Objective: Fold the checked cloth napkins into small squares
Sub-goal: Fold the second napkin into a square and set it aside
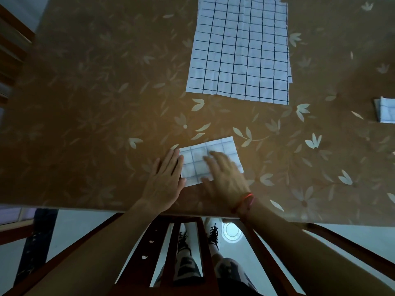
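Note:
A folded white napkin with dark checks (pixel 215 151) lies as a small rectangle near the table's front edge. My left hand (pixel 165 180) lies flat with straight fingers against the napkin's left edge. My right hand (pixel 225 175), with a red string at the wrist, presses flat on top of the napkin and looks blurred. A stack of unfolded checked napkins (pixel 240 52) lies spread out at the back of the table. A folded napkin (pixel 385 111) shows partly at the right edge of the view.
The table (pixel 96 103) wears a brown cloth with pale flowers. A wooden chair back (pixel 192 248) stands just below the table's front edge, with my shoes behind it. Another chair (pixel 10 50) is at the far left.

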Motion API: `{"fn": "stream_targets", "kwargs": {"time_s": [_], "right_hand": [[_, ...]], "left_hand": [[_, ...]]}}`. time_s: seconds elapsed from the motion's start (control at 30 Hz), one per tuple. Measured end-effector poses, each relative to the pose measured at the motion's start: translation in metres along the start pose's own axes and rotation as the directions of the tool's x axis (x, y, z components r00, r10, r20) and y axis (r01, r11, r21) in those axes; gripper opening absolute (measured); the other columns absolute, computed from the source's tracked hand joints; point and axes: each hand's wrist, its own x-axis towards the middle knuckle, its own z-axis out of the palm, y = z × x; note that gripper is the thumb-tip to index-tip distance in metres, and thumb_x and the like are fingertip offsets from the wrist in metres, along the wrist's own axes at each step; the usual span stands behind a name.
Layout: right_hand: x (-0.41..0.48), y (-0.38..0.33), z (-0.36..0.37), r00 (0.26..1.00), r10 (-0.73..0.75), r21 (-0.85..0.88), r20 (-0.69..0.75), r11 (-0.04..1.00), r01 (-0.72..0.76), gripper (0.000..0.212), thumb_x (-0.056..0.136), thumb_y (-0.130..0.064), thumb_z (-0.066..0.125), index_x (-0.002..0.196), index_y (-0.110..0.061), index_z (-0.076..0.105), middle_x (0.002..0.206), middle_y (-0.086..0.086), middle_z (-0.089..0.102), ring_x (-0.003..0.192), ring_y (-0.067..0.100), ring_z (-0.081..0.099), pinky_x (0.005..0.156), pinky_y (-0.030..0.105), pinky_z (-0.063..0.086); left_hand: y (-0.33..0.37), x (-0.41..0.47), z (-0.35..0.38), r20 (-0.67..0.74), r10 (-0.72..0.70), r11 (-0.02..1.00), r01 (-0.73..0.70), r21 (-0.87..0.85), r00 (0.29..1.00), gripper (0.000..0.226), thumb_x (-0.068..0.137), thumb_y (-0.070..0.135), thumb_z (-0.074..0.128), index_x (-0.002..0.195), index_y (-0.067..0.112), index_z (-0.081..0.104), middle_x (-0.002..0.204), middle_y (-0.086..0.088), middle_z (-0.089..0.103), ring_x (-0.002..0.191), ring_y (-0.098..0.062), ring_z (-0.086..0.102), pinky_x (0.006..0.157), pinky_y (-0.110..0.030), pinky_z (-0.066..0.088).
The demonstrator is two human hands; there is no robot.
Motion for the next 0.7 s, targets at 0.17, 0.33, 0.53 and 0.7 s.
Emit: {"fn": "stream_targets", "kwargs": {"time_s": [0.17, 0.33, 0.53, 0.7], "right_hand": [[-0.021, -0.028, 0.035, 0.958, -0.19, -0.109, 0.216, 0.97, 0.217, 0.065, 0.096, -0.042, 0.034, 0.142, 0.003, 0.033, 0.152, 0.02, 0.029, 0.143, 0.031, 0.023, 0.113, 0.046, 0.032], [-0.027, -0.03, 0.038, 0.943, -0.192, -0.137, 0.273, 0.962, 0.236, 0.065, 0.097, -0.042, 0.033, 0.143, 0.005, 0.03, 0.153, 0.022, 0.025, 0.144, 0.033, 0.019, 0.114, 0.047, 0.029], [-0.038, -0.025, 0.038, 0.924, -0.188, -0.129, 0.333, 0.962, 0.242, 0.068, 0.098, -0.042, 0.036, 0.145, 0.005, 0.026, 0.155, 0.023, 0.017, 0.146, 0.033, 0.011, 0.115, 0.047, 0.025], [-0.038, -0.014, 0.026, 0.918, -0.136, -0.145, 0.373, 0.969, 0.202, 0.072, 0.098, -0.048, 0.025, 0.145, 0.007, 0.023, 0.155, 0.024, 0.012, 0.146, 0.034, 0.009, 0.116, 0.047, 0.023]], "left_hand": [[-0.002, 0.002, 0.0, 0.029, 0.026, 1.0, -0.026, 0.001, 0.999, 0.07, 0.101, 0.05, 0.012, 0.146, 0.001, 0.036, 0.157, -0.014, 0.026, 0.147, -0.025, 0.022, 0.11, -0.055, 0.032], [-0.002, 0.001, 0.001, 0.037, 0.02, 0.999, -0.022, 0.034, 0.999, 0.074, 0.1, 0.054, 0.012, 0.149, 0.002, 0.03, 0.16, -0.013, 0.019, 0.149, -0.023, 0.013, 0.113, -0.055, 0.025], [-0.003, 0.001, 0.002, 0.054, 0.024, 0.998, -0.028, 0.064, 0.998, 0.072, 0.099, 0.053, 0.018, 0.151, 0.004, 0.023, 0.162, -0.012, 0.01, 0.15, -0.023, 0.007, 0.114, -0.056, 0.019], [-0.004, 0.002, 0.002, 0.078, 0.017, 0.996, -0.024, 0.091, 0.997, 0.075, 0.096, 0.054, 0.018, 0.153, 0.005, 0.018, 0.162, -0.009, 0.004, 0.15, -0.021, 0.0, 0.116, -0.056, 0.014]]}}
